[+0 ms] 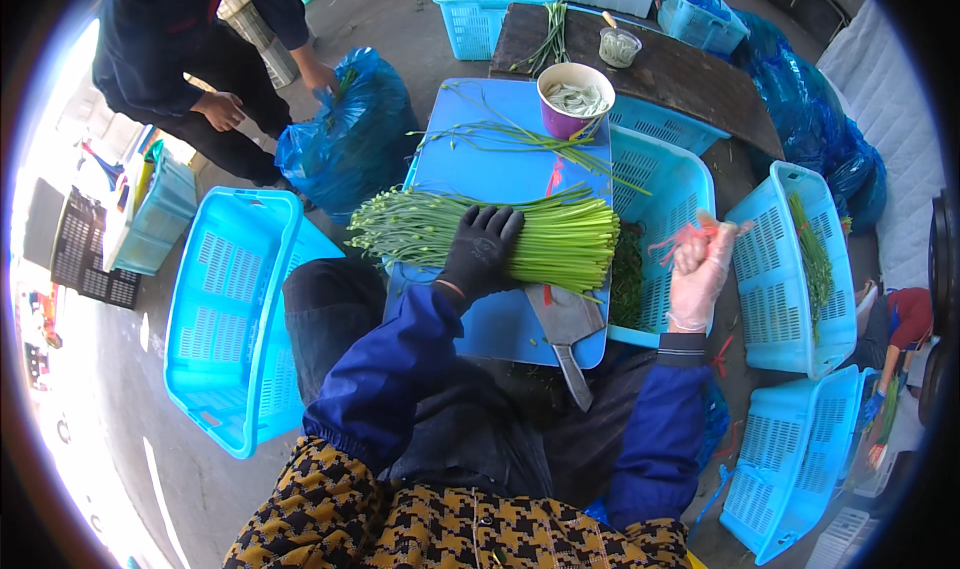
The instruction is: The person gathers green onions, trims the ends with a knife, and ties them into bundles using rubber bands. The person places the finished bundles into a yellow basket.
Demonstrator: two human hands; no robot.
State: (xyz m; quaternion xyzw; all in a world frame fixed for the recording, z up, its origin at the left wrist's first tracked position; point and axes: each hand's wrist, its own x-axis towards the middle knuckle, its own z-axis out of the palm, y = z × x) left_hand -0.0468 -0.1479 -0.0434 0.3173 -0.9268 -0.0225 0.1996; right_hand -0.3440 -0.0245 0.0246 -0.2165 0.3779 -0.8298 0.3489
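A thick bunch of flowering garlic chives [566, 239] lies across the blue cutting board [450, 164], buds to the left and pale cut stems to the right. My left hand [484, 250], in a black work glove, grips the bunch from above near its middle. A red tie [556, 173] shows above and below the stems and appears to pass underneath. Right of the board, my right hand [701, 269] is raised in a clear plastic glove, its fingers closed on red plastic strings [690, 240]. A cleaver [566, 318] lies on the board's near right corner, handle towards me.
Loose chive stems [517, 130] and a paper tub [562, 119] with pale strips occupy the board's far end. Blue crates [225, 299] [780, 299] stand at both sides. Beyond is a dark wooden board [667, 66]. A person [172, 66] at upper left touches a blue plastic bag [360, 141].
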